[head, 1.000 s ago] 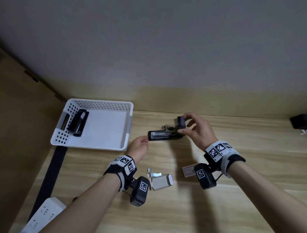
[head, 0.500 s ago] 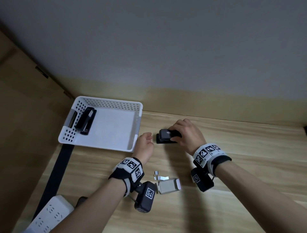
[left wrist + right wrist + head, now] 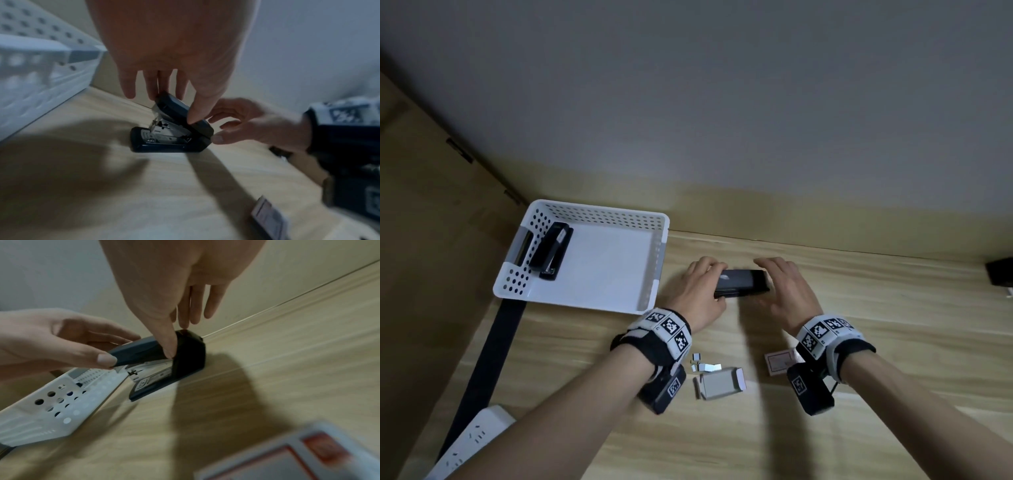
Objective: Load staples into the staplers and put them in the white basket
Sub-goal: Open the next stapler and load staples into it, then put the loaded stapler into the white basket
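A black stapler [image 3: 743, 282] lies on the wooden desk just right of the white basket [image 3: 599, 213]. My left hand [image 3: 714, 282] pinches the front of its top arm between thumb and fingers. My right hand [image 3: 770, 277] holds its rear end, thumb on the near side, fingertips on top. In the left wrist view the stapler [image 3: 170, 129] has its arm tilted up off the base, the metal magazine showing. The right wrist view shows the stapler [image 3: 164, 363] the same way. A second black stapler [image 3: 550, 250] lies in the basket's left part.
An open grey staple box [image 3: 719, 383] and loose staple strips [image 3: 707, 366] lie near my left wrist. A red-printed staple box [image 3: 779, 363] lies by my right wrist. A white power strip [image 3: 472, 438] sits at lower left; a dark object [image 3: 1000, 270] at far right.
A second ago my right hand held the stapler's cover swung open. It then pressed the cover down. My left hand has now moved in and taken the front end.
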`<state>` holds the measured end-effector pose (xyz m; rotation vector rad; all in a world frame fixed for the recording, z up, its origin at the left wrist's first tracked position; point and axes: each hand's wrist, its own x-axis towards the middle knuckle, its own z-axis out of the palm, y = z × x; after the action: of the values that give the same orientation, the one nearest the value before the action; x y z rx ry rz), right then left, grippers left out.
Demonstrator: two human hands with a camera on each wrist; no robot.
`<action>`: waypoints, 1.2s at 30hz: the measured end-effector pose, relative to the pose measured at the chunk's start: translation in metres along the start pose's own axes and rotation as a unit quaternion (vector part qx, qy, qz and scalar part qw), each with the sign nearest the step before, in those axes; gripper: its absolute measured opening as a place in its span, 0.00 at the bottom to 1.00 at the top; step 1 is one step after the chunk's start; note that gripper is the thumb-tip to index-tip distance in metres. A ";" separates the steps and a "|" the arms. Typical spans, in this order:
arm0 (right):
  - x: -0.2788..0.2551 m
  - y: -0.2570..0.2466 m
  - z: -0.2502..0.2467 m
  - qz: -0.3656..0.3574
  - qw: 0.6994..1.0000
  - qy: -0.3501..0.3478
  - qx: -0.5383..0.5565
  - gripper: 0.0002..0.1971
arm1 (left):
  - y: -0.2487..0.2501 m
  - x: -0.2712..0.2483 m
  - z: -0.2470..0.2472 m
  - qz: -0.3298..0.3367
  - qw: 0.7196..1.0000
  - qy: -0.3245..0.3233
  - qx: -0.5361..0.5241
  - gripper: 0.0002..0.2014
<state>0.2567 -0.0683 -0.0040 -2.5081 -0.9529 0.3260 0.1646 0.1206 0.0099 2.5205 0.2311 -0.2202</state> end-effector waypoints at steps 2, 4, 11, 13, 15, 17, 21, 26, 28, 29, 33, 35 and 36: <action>-0.016 0.009 -0.003 0.034 0.999 -0.016 0.001 0.37 | 0.006 0.013 0.002 0.032 0.994 -0.037 0.094 0.28; -0.031 0.015 -0.003 0.062 0.998 -0.024 0.016 0.35 | 0.011 0.024 0.005 0.032 0.987 -0.067 0.146 0.24; -0.062 0.017 0.007 0.166 0.982 -0.074 0.056 0.29 | 0.016 0.026 0.015 -0.008 0.969 -0.097 0.228 0.20; -0.069 0.016 0.011 0.176 0.980 -0.079 0.058 0.28 | 0.018 0.017 0.018 -0.022 0.970 -0.092 0.225 0.20; -0.076 0.014 0.014 0.179 0.978 -0.082 0.062 0.27 | 0.020 0.006 0.019 -0.039 0.976 -0.083 0.199 0.20; -0.080 0.012 0.015 0.181 0.978 -0.077 0.067 0.25 | 0.021 -0.004 0.017 -0.052 0.982 -0.075 0.167 0.18; -0.080 0.001 0.013 0.177 0.980 -0.052 0.081 0.23 | 0.021 -0.028 0.004 -0.085 0.986 -0.068 0.126 0.16; -0.067 -0.020 0.009 0.146 0.984 -0.033 0.097 0.21 | 0.019 -0.051 -0.047 -0.084 0.992 -0.019 0.097 0.14; -0.058 -0.032 0.009 0.137 0.985 -0.030 0.103 0.22 | 0.015 -0.058 -0.073 -0.080 0.993 0.002 0.087 0.13; -0.054 -0.038 0.010 0.132 0.985 -0.030 0.105 0.22 | 0.013 -0.062 -0.086 -0.081 0.993 0.010 0.080 0.13; -0.033 -0.061 0.015 0.105 0.987 -0.023 0.115 0.23 | -0.002 -0.072 -0.128 -0.099 0.992 0.045 0.060 0.14; -0.022 -0.073 0.016 0.094 0.988 -0.020 0.118 0.23 | -0.013 -0.075 -0.147 -0.110 0.990 0.060 0.059 0.13; -0.017 -0.078 0.017 0.086 0.989 -0.019 0.116 0.23 | -0.019 -0.076 -0.157 -0.118 0.989 0.064 0.056 0.12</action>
<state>0.1935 -0.0224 0.0191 -2.3795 -0.6692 0.5105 0.1028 0.2175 0.1422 2.6189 0.5849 -0.1679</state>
